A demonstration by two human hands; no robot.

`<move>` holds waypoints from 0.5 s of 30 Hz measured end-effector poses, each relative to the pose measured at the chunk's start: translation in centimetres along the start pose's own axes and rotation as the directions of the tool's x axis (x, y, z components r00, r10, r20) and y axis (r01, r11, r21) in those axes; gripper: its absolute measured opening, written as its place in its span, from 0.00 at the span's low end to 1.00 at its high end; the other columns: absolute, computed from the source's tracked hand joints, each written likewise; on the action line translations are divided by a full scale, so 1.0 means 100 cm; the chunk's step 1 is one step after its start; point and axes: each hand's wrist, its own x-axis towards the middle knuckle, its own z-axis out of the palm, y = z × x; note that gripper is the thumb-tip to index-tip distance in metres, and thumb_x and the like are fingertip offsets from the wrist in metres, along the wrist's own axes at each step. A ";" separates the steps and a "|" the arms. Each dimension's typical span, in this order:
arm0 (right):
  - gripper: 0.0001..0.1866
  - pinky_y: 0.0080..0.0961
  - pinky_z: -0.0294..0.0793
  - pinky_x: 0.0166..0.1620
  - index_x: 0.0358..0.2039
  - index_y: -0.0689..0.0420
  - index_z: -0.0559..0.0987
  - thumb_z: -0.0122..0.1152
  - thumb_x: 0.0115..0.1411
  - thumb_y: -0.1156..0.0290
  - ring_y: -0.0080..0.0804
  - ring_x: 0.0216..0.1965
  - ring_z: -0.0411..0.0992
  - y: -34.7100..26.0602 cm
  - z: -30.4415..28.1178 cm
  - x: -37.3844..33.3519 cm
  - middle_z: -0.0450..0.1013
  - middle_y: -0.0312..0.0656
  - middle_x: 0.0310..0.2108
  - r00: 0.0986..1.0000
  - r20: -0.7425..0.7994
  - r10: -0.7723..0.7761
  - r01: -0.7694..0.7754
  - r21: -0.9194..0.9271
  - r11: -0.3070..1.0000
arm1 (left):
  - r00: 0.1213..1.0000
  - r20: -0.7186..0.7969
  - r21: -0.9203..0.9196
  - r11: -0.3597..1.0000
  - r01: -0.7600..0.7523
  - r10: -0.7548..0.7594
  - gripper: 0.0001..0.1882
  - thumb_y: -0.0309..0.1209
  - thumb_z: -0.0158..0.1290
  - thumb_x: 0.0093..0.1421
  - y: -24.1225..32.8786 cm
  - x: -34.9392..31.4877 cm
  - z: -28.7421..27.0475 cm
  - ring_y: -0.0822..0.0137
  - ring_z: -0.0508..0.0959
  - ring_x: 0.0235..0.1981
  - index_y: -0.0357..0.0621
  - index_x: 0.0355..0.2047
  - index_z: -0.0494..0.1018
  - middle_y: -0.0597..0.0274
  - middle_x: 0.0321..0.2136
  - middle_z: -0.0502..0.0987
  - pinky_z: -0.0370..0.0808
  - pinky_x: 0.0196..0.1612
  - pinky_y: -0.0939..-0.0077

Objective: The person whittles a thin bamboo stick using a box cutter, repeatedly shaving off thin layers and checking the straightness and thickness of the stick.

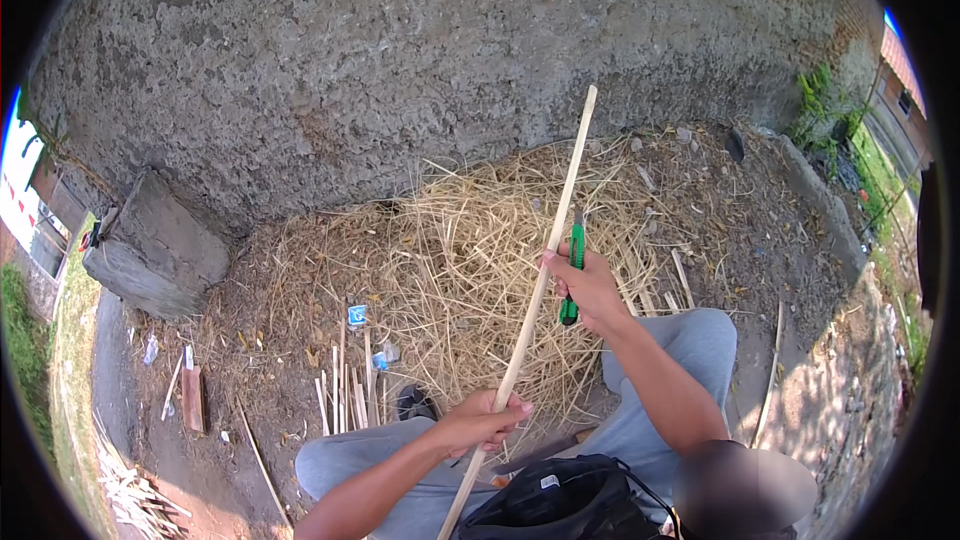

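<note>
A long pale strip of split bamboo or wood (540,290) slants up and to the right across my lap. My left hand (487,420) is closed around its lower part, thumb on top. Higher up, my right hand (590,290) grips a green utility knife (576,270), its tip end pointing away from me beside the strip. The thumb of that hand rests against the strip. How far the blade extends is hard to make out. Beneath the strip lies a heap of thin pale shavings (470,230).
A rough grey wall (450,50) rises ahead. Short strips (345,390) lie left of the shavings, near a blue-and-white packet (357,315). A concrete block (160,245) stands at left; a pile of split sticks (130,490) lies lower left. A black bag (550,500) sits at my lap.
</note>
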 end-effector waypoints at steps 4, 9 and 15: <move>0.11 0.27 0.62 0.26 0.40 0.63 0.75 0.52 0.67 0.67 0.26 0.20 0.61 0.000 -0.005 -0.006 0.67 0.37 0.21 0.972 0.088 -0.218 0.228 -0.581 0.781 | 0.988 -0.153 -0.100 0.995 -0.008 -0.008 0.18 0.37 0.56 0.64 0.011 -0.011 0.009 0.83 0.52 0.09 0.52 0.24 0.58 0.77 0.12 0.55 0.44 0.10 0.82; 0.13 0.43 0.68 0.31 0.42 0.64 0.72 0.45 0.68 0.66 0.52 0.25 0.71 -0.020 0.017 -0.052 0.71 0.52 0.23 0.853 0.342 -0.395 0.498 -0.761 0.417 | 0.968 -0.241 -0.030 0.996 -0.081 0.072 0.20 0.35 0.58 0.61 0.022 -0.024 0.009 0.83 0.51 0.08 0.53 0.23 0.56 0.78 0.11 0.55 0.44 0.10 0.82; 0.14 0.44 0.74 0.33 0.37 0.58 0.76 0.56 0.58 0.62 0.52 0.28 0.76 -0.027 0.030 -0.073 0.75 0.51 0.24 0.882 0.466 -0.075 0.471 -0.875 0.111 | 0.943 -0.306 0.040 0.991 -0.124 0.130 0.20 0.33 0.58 0.60 0.032 -0.026 0.008 0.82 0.53 0.07 0.53 0.23 0.55 0.75 0.09 0.57 0.46 0.08 0.82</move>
